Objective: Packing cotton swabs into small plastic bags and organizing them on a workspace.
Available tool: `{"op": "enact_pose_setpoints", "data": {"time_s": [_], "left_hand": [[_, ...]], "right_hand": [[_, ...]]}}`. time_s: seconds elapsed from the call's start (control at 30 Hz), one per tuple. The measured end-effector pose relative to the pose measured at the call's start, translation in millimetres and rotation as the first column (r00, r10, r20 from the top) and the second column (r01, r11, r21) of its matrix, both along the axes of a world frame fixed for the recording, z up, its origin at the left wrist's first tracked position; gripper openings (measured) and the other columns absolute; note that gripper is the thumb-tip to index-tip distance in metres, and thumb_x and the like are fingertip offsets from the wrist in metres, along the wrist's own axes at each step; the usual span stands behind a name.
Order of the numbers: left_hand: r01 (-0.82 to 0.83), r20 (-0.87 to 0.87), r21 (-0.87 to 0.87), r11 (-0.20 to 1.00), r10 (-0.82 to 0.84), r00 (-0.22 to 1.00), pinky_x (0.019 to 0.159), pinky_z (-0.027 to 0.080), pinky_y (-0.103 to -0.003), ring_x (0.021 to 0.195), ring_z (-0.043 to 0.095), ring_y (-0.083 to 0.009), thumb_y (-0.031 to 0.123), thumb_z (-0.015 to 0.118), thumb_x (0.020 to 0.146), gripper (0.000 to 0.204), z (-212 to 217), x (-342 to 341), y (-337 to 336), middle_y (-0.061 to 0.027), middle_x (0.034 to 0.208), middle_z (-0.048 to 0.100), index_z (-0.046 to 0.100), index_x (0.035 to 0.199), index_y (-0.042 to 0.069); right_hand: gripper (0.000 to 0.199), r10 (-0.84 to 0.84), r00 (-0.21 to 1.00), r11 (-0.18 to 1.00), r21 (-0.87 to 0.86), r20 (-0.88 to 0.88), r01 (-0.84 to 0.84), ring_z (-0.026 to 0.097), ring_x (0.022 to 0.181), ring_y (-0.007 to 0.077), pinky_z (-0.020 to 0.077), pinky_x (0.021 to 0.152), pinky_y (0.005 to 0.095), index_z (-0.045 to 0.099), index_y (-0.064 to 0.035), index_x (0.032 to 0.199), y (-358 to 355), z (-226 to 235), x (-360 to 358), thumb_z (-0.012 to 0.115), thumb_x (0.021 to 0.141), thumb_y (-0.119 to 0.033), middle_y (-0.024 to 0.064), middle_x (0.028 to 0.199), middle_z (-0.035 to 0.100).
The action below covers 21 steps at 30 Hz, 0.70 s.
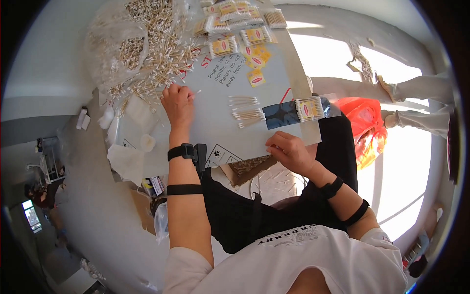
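Observation:
My left hand (179, 105) is closed at the near edge of a big loose heap of cotton swabs (159, 29). One cotton swab (197, 92) pokes out beside its fingers. My right hand (293, 152) hovers by the table's near edge, fingers curled together; whatever they hold, if anything, is hidden. Between the hands, several cotton swabs (247, 113) lie side by side in a short row. Right of them a dark blue strip (280, 115) lies under a clear bag of cotton swabs (309, 109) with a yellow label card.
Filled swab packs (232, 17) are piled at the far side, with loose yellow cards (255, 77) nearer. Clear plastic (110, 46) surrounds the heap on the table board (205, 122). A red bag (362, 127) hangs at the right; another person's legs (416, 117) show beyond.

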<state>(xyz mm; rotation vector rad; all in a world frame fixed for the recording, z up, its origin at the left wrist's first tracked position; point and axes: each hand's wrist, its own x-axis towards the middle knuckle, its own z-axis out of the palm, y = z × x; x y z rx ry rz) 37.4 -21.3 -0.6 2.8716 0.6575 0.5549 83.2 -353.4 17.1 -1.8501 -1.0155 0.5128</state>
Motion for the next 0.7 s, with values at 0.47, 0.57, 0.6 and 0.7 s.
{"op": "enact_pose_setpoints", "data": {"time_s": [0.47, 0.57, 0.6, 0.7], "left_hand": [[0.247, 0.238, -0.402, 0.882, -0.16, 0.958, 0.101, 0.032, -0.047, 0.121, 0.041, -0.0315, 0.012, 0.064, 0.081, 0.03, -13.8, 18.9, -127.5, -0.0103, 0.124, 0.05, 0.061, 0.111, 0.008], [0.216, 0.13, -0.304, 0.928, -0.185, 0.974, 0.111, 0.021, -0.051, 0.136, 0.029, -0.0341, 0.022, 0.06, 0.087, 0.053, -17.5, 4.4, -144.7, -0.0154, 0.145, 0.036, 0.044, 0.135, 0.005], [0.194, -0.11, -0.127, 0.973, -0.209, 0.972, 0.114, 0.015, -0.052, 0.142, 0.021, -0.0346, 0.028, 0.058, 0.089, 0.066, -17.6, 1.1, -153.0, -0.0175, 0.152, 0.027, 0.032, 0.144, 0.002], [0.18, -0.196, -0.148, 0.972, -0.208, 0.958, 0.114, 0.012, -0.054, 0.143, 0.018, -0.0346, 0.037, 0.059, 0.087, 0.076, -10.4, -10.0, -174.6, -0.0187, 0.153, 0.024, 0.026, 0.146, 0.001]], "right_hand": [[0.025, -0.393, 0.877, 0.807, 0.354, -0.277, 0.473, 0.051, 0.117, 0.0247, 0.0399, 0.098, 0.0303, 0.054, 0.0014, 0.118, 61.4, -27.4, 31.1, 0.05, 0.094, -0.004, 0.0145, 0.13, 0.051], [0.031, -0.334, 0.906, 0.793, 0.441, -0.262, 0.42, 0.047, 0.125, 0.0249, 0.0346, 0.105, 0.0313, 0.052, 0.002, 0.125, 77.7, -35.6, 42.9, 0.047, 0.099, -0.014, 0.0155, 0.135, 0.049], [0.031, -0.34, 0.904, 0.793, 0.437, -0.26, 0.424, 0.047, 0.125, 0.0249, 0.0346, 0.105, 0.0313, 0.052, 0.002, 0.125, 80.2, -37.6, 45.8, 0.047, 0.099, -0.014, 0.0155, 0.135, 0.049], [0.033, -0.277, 0.832, 0.753, 0.43, -0.481, 0.499, 0.046, 0.126, 0.0242, 0.0346, 0.105, 0.0309, 0.052, 0.0018, 0.126, 78.2, -46.1, 46.7, 0.045, 0.1, -0.018, 0.0149, 0.135, 0.049]]}}
